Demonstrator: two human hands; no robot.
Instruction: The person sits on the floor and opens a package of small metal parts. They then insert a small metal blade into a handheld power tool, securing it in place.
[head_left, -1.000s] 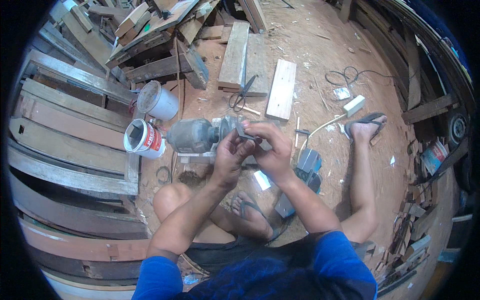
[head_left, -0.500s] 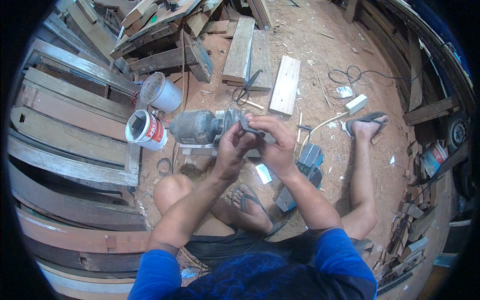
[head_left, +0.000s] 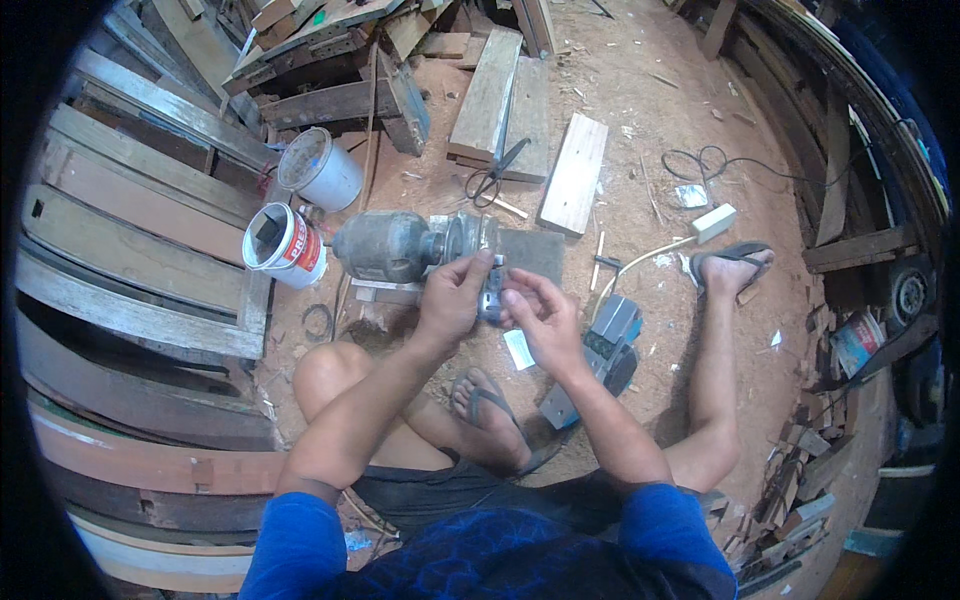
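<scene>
My left hand pinches a small dark metal piece with a shiny edge between thumb and fingers; its exact kind is unclear. My right hand has its thumb and curled fingertips at the piece's right edge. Just beyond my hands lies a grey bench grinder, its wheel end close to my left fingertips. A dark flat plate lies on the far side of my right hand. On the floor to the right, a grey-blue electric planer rests on its side.
Two white buckets stand left of the grinder. Scissors, loose boards and a white power outlet block with a cord lie on the sawdust floor. Stacked timber frames fill the left; wood offcuts line the right.
Both hands have come lower and slightly nearer to me, away from the grinder wheel. The metal piece is now turned to show its face, and my right fingers have loosened from its top.
</scene>
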